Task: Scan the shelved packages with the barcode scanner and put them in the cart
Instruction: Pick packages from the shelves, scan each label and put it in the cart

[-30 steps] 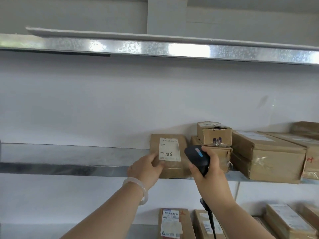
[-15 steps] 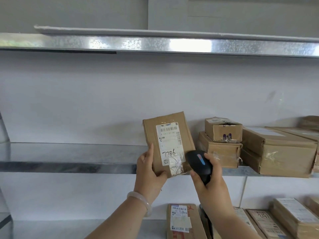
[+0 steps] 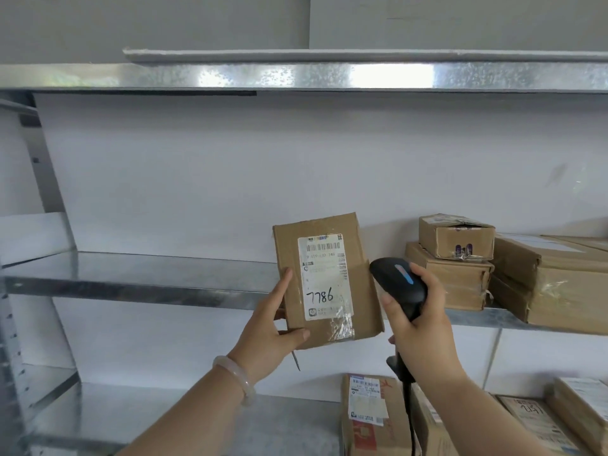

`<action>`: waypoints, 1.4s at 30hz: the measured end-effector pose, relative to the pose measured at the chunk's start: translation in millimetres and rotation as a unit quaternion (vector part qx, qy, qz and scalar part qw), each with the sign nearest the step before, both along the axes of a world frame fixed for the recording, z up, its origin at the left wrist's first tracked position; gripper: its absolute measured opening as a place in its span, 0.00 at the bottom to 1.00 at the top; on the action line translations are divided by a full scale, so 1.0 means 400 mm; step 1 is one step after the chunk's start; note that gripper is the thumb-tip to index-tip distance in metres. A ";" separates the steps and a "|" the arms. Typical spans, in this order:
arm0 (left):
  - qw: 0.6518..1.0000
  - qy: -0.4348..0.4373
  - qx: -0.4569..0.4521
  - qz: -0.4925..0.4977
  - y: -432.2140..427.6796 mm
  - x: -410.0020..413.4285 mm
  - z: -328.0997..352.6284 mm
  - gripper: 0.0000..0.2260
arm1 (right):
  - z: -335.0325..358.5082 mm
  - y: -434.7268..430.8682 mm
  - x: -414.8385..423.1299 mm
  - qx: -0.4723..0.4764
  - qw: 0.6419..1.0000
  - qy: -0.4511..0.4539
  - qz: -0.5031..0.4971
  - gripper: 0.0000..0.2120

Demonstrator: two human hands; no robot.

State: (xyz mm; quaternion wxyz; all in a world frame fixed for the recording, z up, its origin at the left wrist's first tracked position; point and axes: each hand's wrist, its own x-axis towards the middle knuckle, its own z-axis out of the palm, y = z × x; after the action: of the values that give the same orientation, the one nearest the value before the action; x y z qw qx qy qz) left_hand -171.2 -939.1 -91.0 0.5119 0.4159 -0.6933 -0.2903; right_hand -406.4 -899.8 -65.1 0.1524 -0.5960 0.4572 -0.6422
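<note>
My left hand [image 3: 268, 327] holds a flat brown cardboard package [image 3: 362, 291] upright in front of the middle shelf, gripping its lower left edge. The package's white label with a barcode and the handwritten number 7786 faces me. My right hand [image 3: 419, 320] grips a black barcode scanner [image 3: 396, 281] just right of the package, its head beside the label; a blue light shows on top. The scanner's cable hangs down below my hand. No cart is in view.
Several brown boxes [image 3: 455, 238] are stacked on the right of the metal middle shelf [image 3: 138, 281]. More labelled packages [image 3: 368, 413] stand on the lower shelf. A metal top shelf [image 3: 296, 77] runs overhead, and an upright post [image 3: 36, 166] is at left.
My left hand has lifted the package off the middle shelf and tilted its label toward me. The right hand with the scanner has stayed beside it. The view has shifted slightly.
</note>
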 end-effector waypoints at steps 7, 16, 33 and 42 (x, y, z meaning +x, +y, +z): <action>0.997 0.028 0.014 0.071 0.067 0.075 -0.068 0.42 | -0.073 0.002 0.102 0.011 0.995 0.047 0.085 0.28; 0.969 0.085 0.012 0.230 0.172 0.200 -0.178 0.35 | -0.130 0.055 0.288 -0.004 0.970 0.091 0.225 0.28; 0.900 0.095 0.060 0.421 0.434 0.463 -0.316 0.37 | -0.196 0.166 0.600 0.084 0.896 0.075 0.428 0.21; 0.875 0.077 0.087 0.471 0.523 0.595 -0.355 0.36 | -0.217 0.212 0.748 0.123 0.878 0.090 0.454 0.19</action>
State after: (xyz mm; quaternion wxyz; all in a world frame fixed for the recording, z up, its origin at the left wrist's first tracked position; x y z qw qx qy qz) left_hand 66.7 -730.1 -233.0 0.6015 0.7123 -0.3461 -0.1054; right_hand -107.0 -815.1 -151.7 0.4574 -0.7699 0.2240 -0.3846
